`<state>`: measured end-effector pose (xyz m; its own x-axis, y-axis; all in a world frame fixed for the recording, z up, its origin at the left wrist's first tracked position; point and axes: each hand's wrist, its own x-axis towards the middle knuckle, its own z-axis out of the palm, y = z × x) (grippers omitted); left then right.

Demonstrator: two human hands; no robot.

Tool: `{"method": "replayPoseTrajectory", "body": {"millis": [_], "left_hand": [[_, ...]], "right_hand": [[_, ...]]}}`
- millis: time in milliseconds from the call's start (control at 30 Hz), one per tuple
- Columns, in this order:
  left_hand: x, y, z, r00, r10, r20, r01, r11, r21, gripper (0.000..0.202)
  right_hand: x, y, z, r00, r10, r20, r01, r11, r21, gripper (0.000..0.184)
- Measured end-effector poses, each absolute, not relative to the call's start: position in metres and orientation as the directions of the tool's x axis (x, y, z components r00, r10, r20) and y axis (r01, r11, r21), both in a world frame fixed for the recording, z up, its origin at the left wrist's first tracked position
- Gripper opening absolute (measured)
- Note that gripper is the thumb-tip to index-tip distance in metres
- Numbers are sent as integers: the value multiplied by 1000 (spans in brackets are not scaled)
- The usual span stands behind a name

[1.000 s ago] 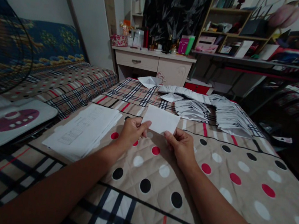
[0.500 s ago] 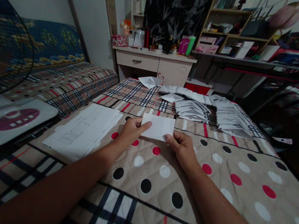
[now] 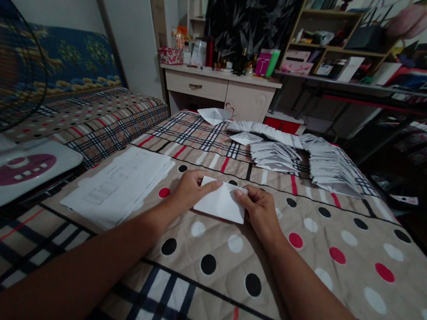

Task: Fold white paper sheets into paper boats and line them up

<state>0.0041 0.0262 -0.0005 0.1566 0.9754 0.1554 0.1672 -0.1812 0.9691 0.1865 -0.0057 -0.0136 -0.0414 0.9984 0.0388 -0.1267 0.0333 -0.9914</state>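
Note:
Between my two hands is a small folded sheet of white paper [image 3: 220, 204], with a faint crease down its middle. My left hand [image 3: 192, 186] is closed on its upper left corner, thumb on top. My right hand [image 3: 257, 205] pinches the upper right side, its thumb also lying on the paper. The fingers under the sheet are hidden. To the left lies a stack of printed paper sheets [image 3: 119, 183]. Farther back are rows of folded white papers [image 3: 274, 155], a longer row [image 3: 330, 167] at the right, and a folded paper piece [image 3: 214, 116] by itself.
A patterned quilt [image 3: 202, 292] with dots and plaid covers the bed. A fan [image 3: 19, 171] stands close at the left. Beyond the bed are a white dresser [image 3: 196, 87] crowded with bottles and a desk with shelves [image 3: 326, 49].
The folded paper has come lower and nearer to me, and its face now shows a centre crease. Both thumbs lie farther in along its upper edge.

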Motion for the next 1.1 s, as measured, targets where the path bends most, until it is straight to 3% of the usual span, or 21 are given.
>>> {"method": "replayPoseTrajectory", "body": {"millis": [200,367,433,500,633,967,1100], "left_hand": [[2,28,-6,114,971,208,272,-232,934,53],[-2,32,-6,83,973,215,202,-228,953,48],[-1,32,-6,127,970,205,124,-221,967,38],[0,33,-6,167,967,192,55,-204,977,44],[2,35,-7,147,967,208,-19,-207,978,50],[1,38,-11,140,961,238,-40,-235,971,43],[1,39,-12,134,962,240,-35,-237,971,42]], "right_hand": [[185,-9,-9,-20,997,71,-63,69,-996,46],[185,-10,-3,14,989,145,90,144,-985,36],[186,-7,-5,52,985,162,63,159,-985,30],[187,-4,-9,110,977,181,13,181,-983,30],[188,0,-13,202,958,206,7,209,-978,46],[188,0,-12,159,974,163,2,164,-986,38],[186,-2,-5,249,952,179,-3,185,-983,38]]}}
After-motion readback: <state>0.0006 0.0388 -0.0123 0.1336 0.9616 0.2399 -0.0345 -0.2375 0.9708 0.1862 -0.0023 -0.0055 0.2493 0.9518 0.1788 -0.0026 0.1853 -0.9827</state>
